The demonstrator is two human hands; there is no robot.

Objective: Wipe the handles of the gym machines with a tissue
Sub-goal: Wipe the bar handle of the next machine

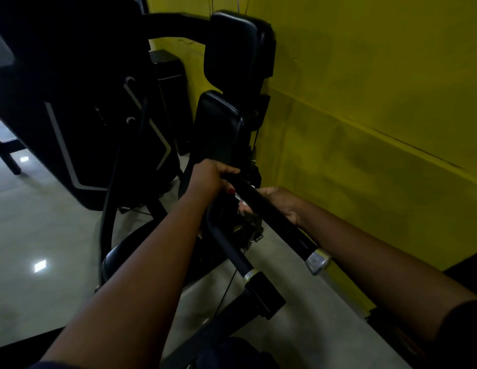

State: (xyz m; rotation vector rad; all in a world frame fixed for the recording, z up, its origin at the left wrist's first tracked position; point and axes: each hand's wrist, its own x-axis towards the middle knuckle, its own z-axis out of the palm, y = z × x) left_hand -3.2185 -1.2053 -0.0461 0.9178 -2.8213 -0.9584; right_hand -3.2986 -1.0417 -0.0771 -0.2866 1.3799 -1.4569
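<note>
black handle (272, 215), silver end cap, slanting diagonally

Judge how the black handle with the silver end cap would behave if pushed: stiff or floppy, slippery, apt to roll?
Probably stiff: the handle runs straight although the left hand and right hand both grip it. Likely grippy, as its black sleeve looks matte. Unlikely to roll away; its far end seems fixed to the machine.

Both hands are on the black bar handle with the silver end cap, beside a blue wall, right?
Not quite. The head view shows the wall is yellow, not blue. The rest stands: the left hand and the right hand are both on the black bar handle with the silver end cap.
</note>
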